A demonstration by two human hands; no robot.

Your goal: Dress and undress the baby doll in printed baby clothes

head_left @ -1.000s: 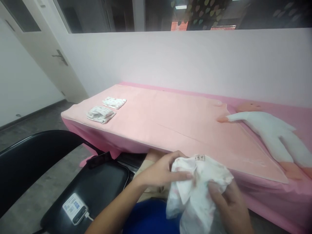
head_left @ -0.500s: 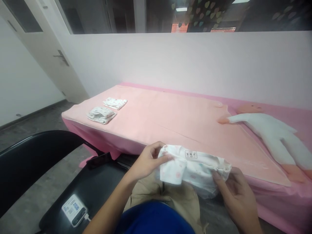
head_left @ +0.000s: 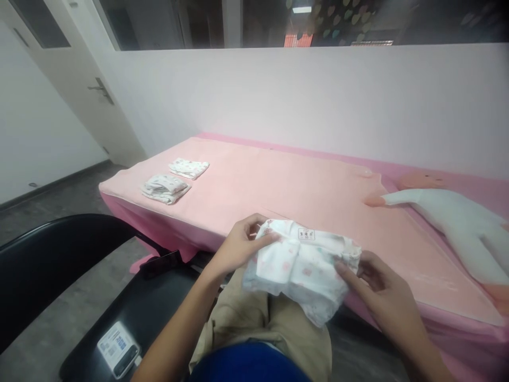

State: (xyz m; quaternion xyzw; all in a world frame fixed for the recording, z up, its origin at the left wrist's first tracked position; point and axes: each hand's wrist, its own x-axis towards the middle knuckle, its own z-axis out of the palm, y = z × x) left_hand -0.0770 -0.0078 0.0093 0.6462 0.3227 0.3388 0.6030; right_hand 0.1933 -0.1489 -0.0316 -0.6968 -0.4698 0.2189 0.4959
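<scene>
The counter [head_left: 286, 180] ends just beyond the lap [head_left: 234, 315]; its pink top stretches between folded cloths [head_left: 165, 187] at left and a doll [head_left: 457, 215] at right. Above the lap, left hand [head_left: 240, 246] and right hand [head_left: 384, 292] grip opposite sides of a white garment [head_left: 306, 268], creased, pale-printed, a boxed mark [head_left: 306, 234] near its upper edge.
</scene>
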